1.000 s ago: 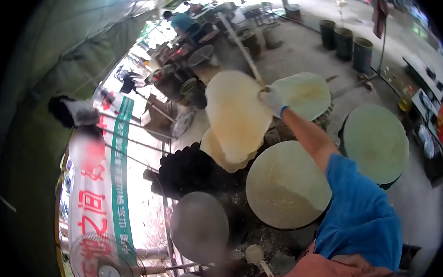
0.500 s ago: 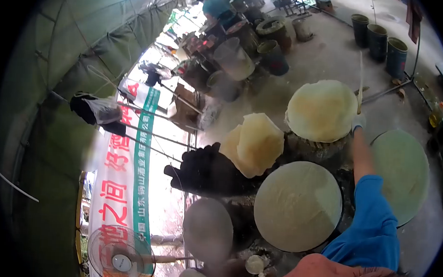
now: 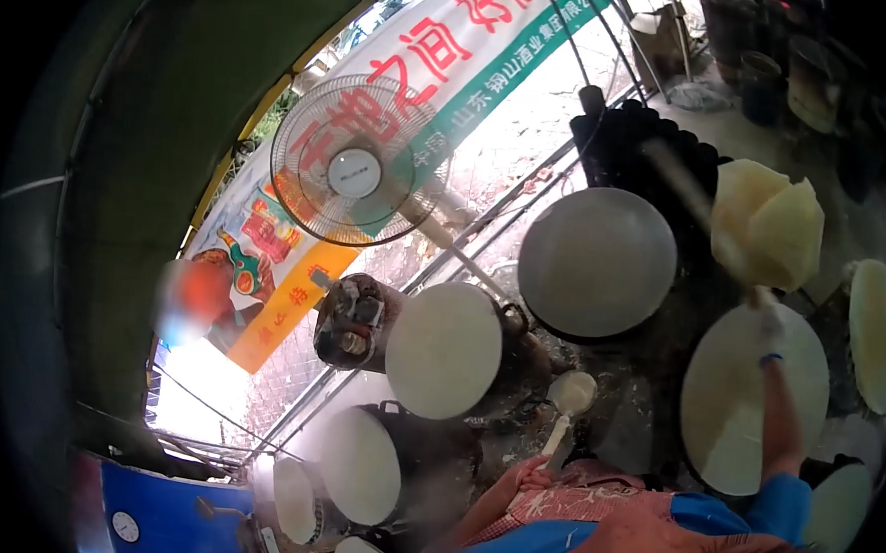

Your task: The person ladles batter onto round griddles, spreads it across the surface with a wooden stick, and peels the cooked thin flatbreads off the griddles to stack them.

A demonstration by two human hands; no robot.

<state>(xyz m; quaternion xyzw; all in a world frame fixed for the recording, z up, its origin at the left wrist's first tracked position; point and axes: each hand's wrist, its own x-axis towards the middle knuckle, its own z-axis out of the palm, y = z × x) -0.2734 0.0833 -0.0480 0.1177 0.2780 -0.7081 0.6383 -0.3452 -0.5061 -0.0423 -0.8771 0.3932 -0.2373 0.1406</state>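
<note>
On the right, my right hand (image 3: 767, 324), in what looks like a pale glove with a blue band at the wrist, grips a long flat stick (image 3: 674, 173) smeared by motion. It is above a round griddle (image 3: 723, 391) coated with a pale layer of batter. Beyond it is a stack of thin, yellowish flatbread sheets (image 3: 761, 233) with uneven edges. Low in the middle, my left hand (image 3: 525, 477) is closed around the handle of a ladle (image 3: 572, 393), whose pale bowl points away from me.
Several other round griddles, including a grey one (image 3: 597, 265) and a pale one (image 3: 444, 350), stand ahead and left. A standing fan (image 3: 355, 172) is before a printed banner (image 3: 503, 79). A blue panel with a dial (image 3: 175, 513) is at lower left. Another flatbread (image 3: 876, 337) lies far right.
My view has swung left, bringing the fan, more griddles and my left hand into sight. My right hand has moved back from the farther flatbread to above the nearer griddle, its stick now tilted.
</note>
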